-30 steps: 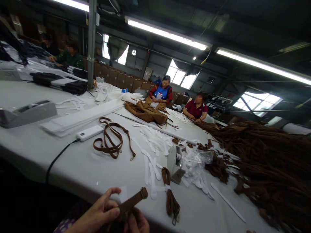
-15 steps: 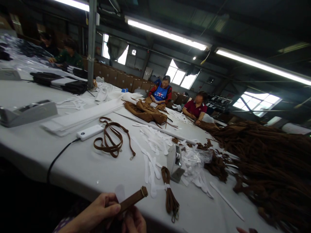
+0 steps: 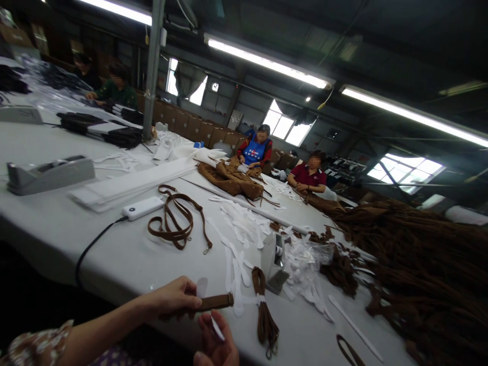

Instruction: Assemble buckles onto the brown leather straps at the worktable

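My left hand is closed on a brown strap with a metal buckle at its far end, held over the table's front edge. Just below the strap is my right hand, its fingers bent around a small white piece. A translucent oval piece shows beside my left fingertips. To the right lies a brown strap bundle, bound with a white band and with metal clips at its lower end. A looser coiled brown strap rests farther back.
A grey tape dispenser stands beside white paper strips. A white device with a black cable lies left. Another dispenser is at far left. Brown straps pile up at right. People sit across the table.
My left forearm and flowered sleeve have come into view, and the strap is now more level. My right hand has moved down and right, showing a white piece. A brown loop appears at lower right.
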Action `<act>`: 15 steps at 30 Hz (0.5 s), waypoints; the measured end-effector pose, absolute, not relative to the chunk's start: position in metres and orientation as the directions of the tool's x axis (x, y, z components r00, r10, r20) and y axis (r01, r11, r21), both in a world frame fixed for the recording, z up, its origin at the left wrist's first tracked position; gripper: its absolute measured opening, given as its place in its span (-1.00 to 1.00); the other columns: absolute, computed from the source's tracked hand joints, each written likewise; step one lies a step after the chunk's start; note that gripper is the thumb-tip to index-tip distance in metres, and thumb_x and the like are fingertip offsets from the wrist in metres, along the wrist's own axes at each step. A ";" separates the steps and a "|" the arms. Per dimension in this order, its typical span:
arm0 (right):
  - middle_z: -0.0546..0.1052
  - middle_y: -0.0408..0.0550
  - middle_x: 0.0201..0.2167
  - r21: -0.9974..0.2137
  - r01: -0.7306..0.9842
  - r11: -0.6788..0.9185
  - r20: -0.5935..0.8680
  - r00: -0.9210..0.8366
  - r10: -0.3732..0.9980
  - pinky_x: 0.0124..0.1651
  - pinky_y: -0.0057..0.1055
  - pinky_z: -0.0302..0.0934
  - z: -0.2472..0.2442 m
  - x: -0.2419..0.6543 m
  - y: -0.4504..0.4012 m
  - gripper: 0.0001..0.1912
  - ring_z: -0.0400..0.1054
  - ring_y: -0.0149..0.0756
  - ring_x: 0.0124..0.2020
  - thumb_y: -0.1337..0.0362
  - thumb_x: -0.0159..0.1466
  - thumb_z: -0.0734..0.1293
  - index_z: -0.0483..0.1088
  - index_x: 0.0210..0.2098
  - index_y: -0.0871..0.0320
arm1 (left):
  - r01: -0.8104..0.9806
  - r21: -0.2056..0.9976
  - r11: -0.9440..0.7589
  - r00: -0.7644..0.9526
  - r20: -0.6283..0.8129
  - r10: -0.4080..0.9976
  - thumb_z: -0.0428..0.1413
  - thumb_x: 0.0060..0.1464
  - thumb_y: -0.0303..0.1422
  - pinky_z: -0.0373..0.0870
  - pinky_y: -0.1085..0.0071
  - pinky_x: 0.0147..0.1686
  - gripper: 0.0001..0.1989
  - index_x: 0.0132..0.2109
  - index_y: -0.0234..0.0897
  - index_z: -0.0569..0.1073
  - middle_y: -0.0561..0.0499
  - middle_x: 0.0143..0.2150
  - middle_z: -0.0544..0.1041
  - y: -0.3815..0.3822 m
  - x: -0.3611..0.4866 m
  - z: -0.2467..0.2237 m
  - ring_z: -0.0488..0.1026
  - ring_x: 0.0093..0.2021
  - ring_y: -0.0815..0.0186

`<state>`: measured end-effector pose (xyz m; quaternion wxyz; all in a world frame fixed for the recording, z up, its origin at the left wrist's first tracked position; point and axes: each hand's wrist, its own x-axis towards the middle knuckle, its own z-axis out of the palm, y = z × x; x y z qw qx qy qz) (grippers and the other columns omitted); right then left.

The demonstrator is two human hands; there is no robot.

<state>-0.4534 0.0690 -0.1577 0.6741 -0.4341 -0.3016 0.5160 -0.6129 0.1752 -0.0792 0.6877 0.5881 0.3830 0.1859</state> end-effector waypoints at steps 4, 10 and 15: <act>0.55 -0.03 -0.43 -0.997 -0.047 0.065 0.037 0.449 0.893 -0.29 -0.39 0.37 -0.144 -0.443 0.079 -0.56 0.46 -0.27 -0.44 -0.07 0.08 0.41 0.49 -0.25 0.16 | 0.277 0.934 0.226 0.656 -0.356 0.666 0.16 -0.08 -0.11 0.00 0.55 -0.77 -0.69 -0.43 -0.32 0.52 -0.01 -0.59 0.44 0.183 -0.608 -0.071 0.17 -0.72 0.43; 0.51 -0.07 -0.42 -0.876 0.396 0.277 0.398 0.266 0.878 -0.32 -0.48 0.31 -0.123 -0.436 0.105 -0.70 0.41 -0.31 -0.38 0.06 0.26 0.25 0.54 -0.28 0.08 | 0.369 0.925 0.091 0.682 -0.336 0.650 0.14 -0.12 -0.23 0.07 0.51 -0.71 -0.79 -0.42 -0.29 0.57 -0.03 -0.56 0.46 0.194 -0.600 -0.067 0.22 -0.68 0.40; 0.53 -0.07 -0.56 -0.946 0.325 0.014 0.119 0.306 0.944 -0.48 -0.48 0.27 -0.134 -0.442 0.133 -0.59 0.40 -0.28 -0.51 -0.02 0.23 0.25 0.53 -0.21 0.17 | 0.551 0.829 -0.095 0.576 -0.295 0.762 0.10 -0.17 -0.35 0.12 0.47 -0.59 -0.85 -0.48 -0.27 0.56 0.04 -0.63 0.37 0.207 -0.594 -0.078 0.27 -0.60 0.36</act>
